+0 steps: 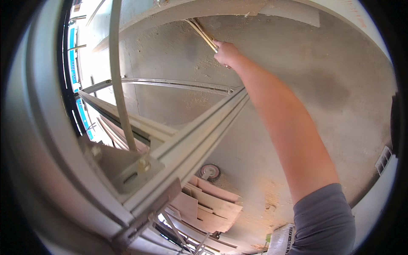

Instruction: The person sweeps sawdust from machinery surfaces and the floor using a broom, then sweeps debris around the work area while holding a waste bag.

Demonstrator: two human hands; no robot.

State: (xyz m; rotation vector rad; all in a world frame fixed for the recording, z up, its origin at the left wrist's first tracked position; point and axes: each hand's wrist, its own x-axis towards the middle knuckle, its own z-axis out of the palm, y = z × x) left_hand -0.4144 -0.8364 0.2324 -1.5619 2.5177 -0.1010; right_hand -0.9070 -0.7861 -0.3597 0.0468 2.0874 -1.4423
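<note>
My right hand (228, 54) reaches far out toward the top of the view at the end of a bare forearm with a grey sleeve. Its fingers are closed round a thin tan stick (204, 35). The stick's far end lies by the lower edge of a long pale board (187, 15), with a dark strip along its side; what kind of tool it is, I cannot make out. Sawdust (208, 63) is scattered over the grey floor (272, 42) below the hand. My left hand is out of view.
A metal profile frame (199, 127) with a bolted corner bracket (136, 170) stands close on the left, its rail end near my forearm. Below it are a caster wheel (210, 172) and stacked wooden boards (212, 204). A floor vent-like grille (383, 159) shows at right.
</note>
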